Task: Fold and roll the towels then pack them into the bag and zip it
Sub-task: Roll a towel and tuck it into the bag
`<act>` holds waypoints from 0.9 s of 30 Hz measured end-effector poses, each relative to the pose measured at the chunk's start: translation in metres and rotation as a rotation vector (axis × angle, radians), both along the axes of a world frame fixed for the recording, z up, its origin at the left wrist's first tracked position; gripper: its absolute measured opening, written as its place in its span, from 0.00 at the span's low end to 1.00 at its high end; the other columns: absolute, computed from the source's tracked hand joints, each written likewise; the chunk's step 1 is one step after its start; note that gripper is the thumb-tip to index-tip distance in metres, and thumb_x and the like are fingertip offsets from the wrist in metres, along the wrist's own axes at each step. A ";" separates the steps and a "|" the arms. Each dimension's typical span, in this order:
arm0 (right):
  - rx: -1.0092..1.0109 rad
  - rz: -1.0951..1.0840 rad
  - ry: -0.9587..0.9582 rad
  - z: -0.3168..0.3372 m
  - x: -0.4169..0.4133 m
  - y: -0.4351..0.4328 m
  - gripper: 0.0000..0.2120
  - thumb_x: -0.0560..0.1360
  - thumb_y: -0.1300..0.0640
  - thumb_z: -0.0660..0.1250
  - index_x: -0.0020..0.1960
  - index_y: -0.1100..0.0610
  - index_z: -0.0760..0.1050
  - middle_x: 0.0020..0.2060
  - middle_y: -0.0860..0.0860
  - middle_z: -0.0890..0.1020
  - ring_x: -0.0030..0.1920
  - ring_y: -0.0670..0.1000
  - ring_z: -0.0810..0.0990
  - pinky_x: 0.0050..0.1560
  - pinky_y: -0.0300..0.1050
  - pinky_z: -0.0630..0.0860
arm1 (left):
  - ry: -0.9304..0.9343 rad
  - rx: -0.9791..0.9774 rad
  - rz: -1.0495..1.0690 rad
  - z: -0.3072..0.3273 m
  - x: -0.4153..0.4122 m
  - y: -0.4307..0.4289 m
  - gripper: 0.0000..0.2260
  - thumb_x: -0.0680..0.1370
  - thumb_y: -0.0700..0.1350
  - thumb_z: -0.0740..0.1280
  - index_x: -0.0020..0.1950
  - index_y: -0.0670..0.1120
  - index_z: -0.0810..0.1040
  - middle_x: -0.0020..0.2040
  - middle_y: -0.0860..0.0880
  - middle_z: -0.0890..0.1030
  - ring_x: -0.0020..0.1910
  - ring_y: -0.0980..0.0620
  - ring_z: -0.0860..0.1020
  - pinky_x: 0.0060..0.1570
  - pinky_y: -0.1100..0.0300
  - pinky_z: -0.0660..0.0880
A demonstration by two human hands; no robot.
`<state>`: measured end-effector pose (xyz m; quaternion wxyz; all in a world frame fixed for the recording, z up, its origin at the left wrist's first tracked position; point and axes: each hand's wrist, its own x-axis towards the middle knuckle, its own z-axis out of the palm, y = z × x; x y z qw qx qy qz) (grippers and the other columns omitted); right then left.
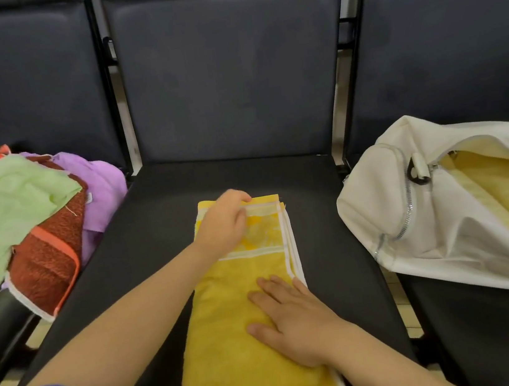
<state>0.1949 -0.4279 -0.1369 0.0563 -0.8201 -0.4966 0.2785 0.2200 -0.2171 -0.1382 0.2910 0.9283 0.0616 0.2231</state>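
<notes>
Public waiting area, prob. a station/terminal: row of linked dark padded seats (231,81) w/ metal frame posts (123,113), pale tiled floor (400,306) below.

Yellow terry towel with white border (235,342) lies folded long on the middle dark seat (142,241). Heap of green, red and purple towels (22,225) sits left. Unzipped white fabric bag (379,208), right, holds a pale-yellow towel (501,190).

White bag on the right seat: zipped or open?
Open. The white bag has its zipper parted, showing a pale yellow towel inside.

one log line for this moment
stage: folding; yellow towel: folded strip on middle seat; left hand: grips far end; right hand: flat on towel; bag: unzipped
</notes>
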 end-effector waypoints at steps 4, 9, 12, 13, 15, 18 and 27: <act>-0.002 -0.004 0.002 -0.001 0.000 0.000 0.51 0.59 0.27 0.31 0.79 0.46 0.46 0.79 0.46 0.43 0.77 0.47 0.38 0.76 0.50 0.34 | 0.467 0.673 -0.123 -0.041 -0.009 -0.004 0.34 0.76 0.67 0.37 0.79 0.52 0.43 0.78 0.52 0.39 0.76 0.47 0.36 0.72 0.40 0.36; -0.030 -0.006 -0.036 -0.007 0.005 0.001 0.34 0.78 0.33 0.43 0.79 0.46 0.46 0.79 0.46 0.42 0.77 0.47 0.37 0.76 0.50 0.35 | 0.469 0.647 0.107 -0.023 -0.012 -0.017 0.34 0.78 0.65 0.42 0.79 0.48 0.44 0.79 0.46 0.40 0.77 0.45 0.39 0.73 0.43 0.38; -0.018 0.002 -0.058 -0.005 0.007 -0.001 0.33 0.78 0.33 0.42 0.79 0.46 0.47 0.79 0.46 0.42 0.77 0.46 0.37 0.76 0.50 0.35 | 0.609 0.518 0.117 -0.001 -0.035 -0.026 0.30 0.81 0.59 0.51 0.78 0.45 0.50 0.79 0.44 0.41 0.77 0.43 0.39 0.74 0.45 0.40; -0.026 0.005 -0.072 -0.003 0.009 -0.003 0.36 0.75 0.30 0.40 0.79 0.46 0.47 0.79 0.46 0.43 0.77 0.46 0.38 0.76 0.50 0.35 | 0.688 0.473 0.047 0.002 -0.050 -0.029 0.30 0.81 0.60 0.50 0.78 0.46 0.50 0.78 0.44 0.40 0.77 0.43 0.38 0.73 0.46 0.40; -0.055 -0.011 -0.136 0.004 0.011 -0.005 0.40 0.73 0.29 0.39 0.79 0.48 0.51 0.79 0.48 0.45 0.78 0.48 0.40 0.76 0.52 0.37 | 0.844 0.376 -0.086 -0.001 -0.082 -0.031 0.33 0.79 0.66 0.46 0.79 0.51 0.45 0.78 0.46 0.36 0.76 0.45 0.35 0.73 0.46 0.37; -0.072 -0.022 -0.316 0.024 0.004 -0.006 0.29 0.81 0.38 0.48 0.74 0.55 0.60 0.77 0.53 0.57 0.77 0.53 0.54 0.76 0.56 0.47 | 0.932 0.345 -0.130 -0.014 -0.105 -0.027 0.44 0.66 0.75 0.36 0.77 0.56 0.37 0.75 0.49 0.29 0.75 0.48 0.31 0.71 0.42 0.32; -0.095 -0.030 -0.060 0.013 -0.012 -0.009 0.57 0.58 0.23 0.34 0.79 0.54 0.42 0.79 0.49 0.41 0.78 0.48 0.39 0.76 0.52 0.38 | 0.668 0.788 0.117 -0.006 -0.077 -0.015 0.31 0.80 0.63 0.49 0.78 0.47 0.49 0.78 0.42 0.49 0.76 0.41 0.51 0.73 0.42 0.51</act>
